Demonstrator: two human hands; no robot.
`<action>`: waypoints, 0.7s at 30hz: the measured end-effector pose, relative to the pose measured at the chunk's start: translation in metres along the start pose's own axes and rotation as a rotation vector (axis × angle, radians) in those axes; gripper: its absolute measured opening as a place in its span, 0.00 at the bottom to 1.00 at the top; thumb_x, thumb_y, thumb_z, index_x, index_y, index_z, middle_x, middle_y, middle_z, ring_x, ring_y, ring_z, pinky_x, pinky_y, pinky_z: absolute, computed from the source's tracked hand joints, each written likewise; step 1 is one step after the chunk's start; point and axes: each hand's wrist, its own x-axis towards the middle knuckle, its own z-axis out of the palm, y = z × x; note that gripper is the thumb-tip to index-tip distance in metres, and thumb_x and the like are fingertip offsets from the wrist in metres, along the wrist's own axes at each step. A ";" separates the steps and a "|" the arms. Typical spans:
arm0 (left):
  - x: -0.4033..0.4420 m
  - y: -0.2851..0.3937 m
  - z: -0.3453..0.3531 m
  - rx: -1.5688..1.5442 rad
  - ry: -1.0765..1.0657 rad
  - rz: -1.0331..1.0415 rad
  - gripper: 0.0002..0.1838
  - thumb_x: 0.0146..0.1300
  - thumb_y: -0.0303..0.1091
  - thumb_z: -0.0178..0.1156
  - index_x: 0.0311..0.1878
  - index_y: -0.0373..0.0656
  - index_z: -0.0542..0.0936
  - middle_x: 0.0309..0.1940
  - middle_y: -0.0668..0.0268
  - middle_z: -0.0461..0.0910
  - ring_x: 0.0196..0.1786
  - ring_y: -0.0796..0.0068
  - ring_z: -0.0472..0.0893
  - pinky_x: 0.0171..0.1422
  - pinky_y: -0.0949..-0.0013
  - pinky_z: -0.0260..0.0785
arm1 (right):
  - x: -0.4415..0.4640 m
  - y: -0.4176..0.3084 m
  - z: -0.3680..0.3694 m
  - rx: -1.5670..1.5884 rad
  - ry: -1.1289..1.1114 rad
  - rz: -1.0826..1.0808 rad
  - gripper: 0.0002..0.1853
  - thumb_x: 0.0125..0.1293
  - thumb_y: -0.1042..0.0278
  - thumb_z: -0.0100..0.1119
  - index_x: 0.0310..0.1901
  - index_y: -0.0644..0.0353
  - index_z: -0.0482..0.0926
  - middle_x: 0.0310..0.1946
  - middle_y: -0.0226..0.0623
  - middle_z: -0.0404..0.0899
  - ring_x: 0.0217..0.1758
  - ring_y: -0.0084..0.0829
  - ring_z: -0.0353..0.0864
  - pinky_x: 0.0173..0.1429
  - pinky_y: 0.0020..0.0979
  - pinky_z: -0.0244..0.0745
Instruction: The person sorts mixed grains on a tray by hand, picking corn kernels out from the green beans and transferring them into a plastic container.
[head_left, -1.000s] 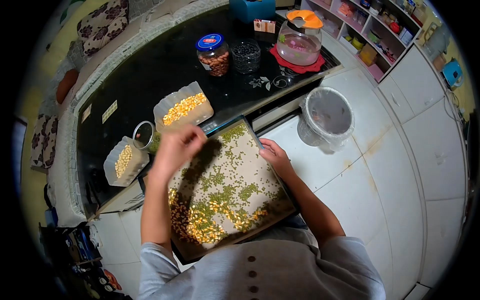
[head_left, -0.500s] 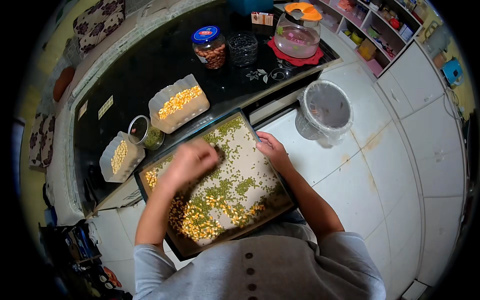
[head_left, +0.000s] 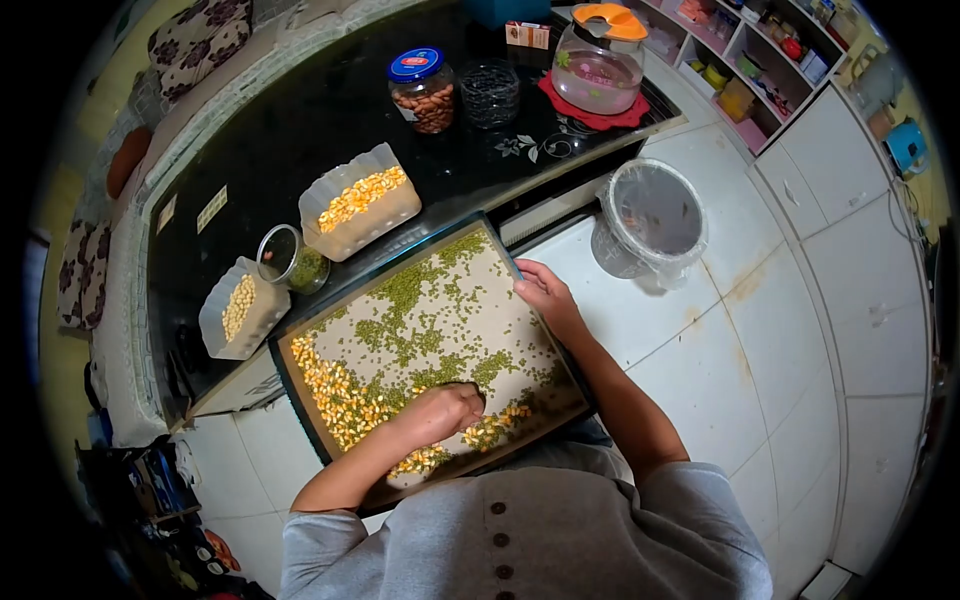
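Observation:
A shallow tray (head_left: 297,412) lies across my lap against the table, with green beans (head_left: 405,290) scattered over it and corn kernels (head_left: 335,395) along its left and near sides. My left hand (head_left: 447,412) is closed, low over the near part of the tray among beans and kernels; what its fingertips hold is too small to make out. My right hand (head_left: 548,292) is closed on the tray's right edge. Beyond the tray are a tub of corn (head_left: 375,225), a clear jar of green beans (head_left: 308,272) lying tilted and a tub of pale beans (head_left: 250,325).
On the black table (head_left: 300,140) stand a blue-lidded jar of brown nuts (head_left: 428,108), a dark jar (head_left: 490,95) and a clear pitcher (head_left: 597,75) on a red mat. A lined bin (head_left: 625,245) stands on the floor at the right, near shelves (head_left: 760,70).
My left hand has moved from the tray's far left part down to its near middle. My right hand has stayed at the right edge.

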 end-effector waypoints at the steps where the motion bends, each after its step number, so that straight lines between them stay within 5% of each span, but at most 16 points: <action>1: 0.001 -0.001 -0.001 -0.014 0.007 -0.010 0.04 0.54 0.29 0.59 0.33 0.40 0.78 0.33 0.63 0.77 0.36 0.62 0.78 0.41 0.64 0.73 | -0.001 -0.001 0.000 0.001 0.004 0.000 0.23 0.60 0.68 0.56 0.56 0.67 0.66 0.50 0.43 0.71 0.55 0.29 0.69 0.59 0.27 0.63; 8: 0.005 0.012 -0.009 -0.008 -0.028 0.039 0.08 0.53 0.30 0.60 0.37 0.42 0.78 0.35 0.64 0.76 0.36 0.62 0.79 0.41 0.64 0.73 | 0.001 0.001 0.000 0.017 -0.003 0.006 0.24 0.60 0.67 0.57 0.56 0.67 0.65 0.51 0.43 0.71 0.56 0.29 0.68 0.60 0.28 0.62; 14: 0.004 0.007 0.006 -0.012 0.004 0.101 0.04 0.52 0.29 0.59 0.30 0.42 0.74 0.28 0.62 0.72 0.32 0.58 0.77 0.36 0.60 0.71 | 0.003 0.010 -0.005 -0.002 0.008 -0.015 0.24 0.60 0.66 0.58 0.56 0.67 0.66 0.52 0.45 0.70 0.56 0.31 0.68 0.60 0.28 0.62; 21: 0.021 0.006 0.000 -0.472 0.043 -0.109 0.05 0.51 0.24 0.56 0.33 0.41 0.78 0.27 0.68 0.78 0.27 0.78 0.76 0.33 0.75 0.69 | 0.006 0.018 -0.008 -0.012 0.006 -0.029 0.25 0.60 0.65 0.58 0.56 0.66 0.66 0.52 0.45 0.70 0.56 0.31 0.68 0.60 0.29 0.62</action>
